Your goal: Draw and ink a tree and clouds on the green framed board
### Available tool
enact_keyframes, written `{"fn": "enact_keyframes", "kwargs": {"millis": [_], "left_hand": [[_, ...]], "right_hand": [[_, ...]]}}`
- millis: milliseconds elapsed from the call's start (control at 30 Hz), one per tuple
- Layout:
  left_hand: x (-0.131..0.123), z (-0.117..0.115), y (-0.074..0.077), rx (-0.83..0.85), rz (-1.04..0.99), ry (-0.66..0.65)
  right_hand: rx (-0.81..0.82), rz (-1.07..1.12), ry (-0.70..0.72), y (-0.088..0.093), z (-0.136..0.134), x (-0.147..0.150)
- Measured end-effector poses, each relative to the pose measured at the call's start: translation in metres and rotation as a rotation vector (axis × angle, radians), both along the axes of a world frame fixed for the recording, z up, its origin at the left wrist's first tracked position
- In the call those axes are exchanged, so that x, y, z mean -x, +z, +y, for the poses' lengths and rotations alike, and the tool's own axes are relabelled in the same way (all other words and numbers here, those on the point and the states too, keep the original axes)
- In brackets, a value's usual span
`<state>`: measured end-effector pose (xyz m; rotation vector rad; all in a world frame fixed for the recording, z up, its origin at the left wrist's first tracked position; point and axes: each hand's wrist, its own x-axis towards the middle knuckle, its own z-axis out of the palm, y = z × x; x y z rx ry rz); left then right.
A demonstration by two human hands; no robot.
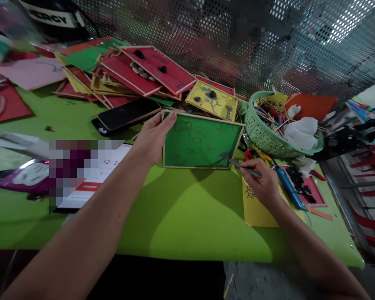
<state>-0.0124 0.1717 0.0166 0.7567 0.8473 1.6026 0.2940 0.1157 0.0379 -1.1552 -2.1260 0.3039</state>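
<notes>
My left hand (pixel 153 135) grips the left edge of a green picture panel (pixel 190 152) and holds it tilted up above the table. Thin wooden strips frame the panel, and a faint flower and cloud are drawn on it. In my right hand (pixel 264 181) is a dark grey pen (pixel 251 171), whose tip meets the panel's lower right corner beside a small dark patch. A yellow sheet (pixel 259 212) with a black drawing lies beneath my right hand.
Behind the panel lie stacked red framed panels (pixel 171 77) and a black phone (pixel 129 116). A green basket (pixel 262 133) holds sticks and tissue. A blue box cutter (pixel 289 187) and black stones (pixel 303 187) sit right; a purple glue gun (pixel 26 177) lies left.
</notes>
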Motion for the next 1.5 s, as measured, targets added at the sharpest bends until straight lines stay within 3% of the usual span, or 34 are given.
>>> {"fn": "enact_keyframes", "kwargs": {"millis": [933,1167,1500], "left_hand": [[-0.0013,-0.0005,0.002,0.005,-0.018,0.005],[-0.0006,-0.0005,0.0006,0.0,0.021,0.003],[-0.0017,-0.001,0.002,0.005,0.005,0.018]], "right_hand": [[0.023,-0.002,0.015,0.0049,-0.0015,0.0002],[0.012,0.023,-0.064,0.0027,-0.0011,-0.0022],[0.015,0.026,-0.056,0.0036,-0.0013,-0.0016]]}}
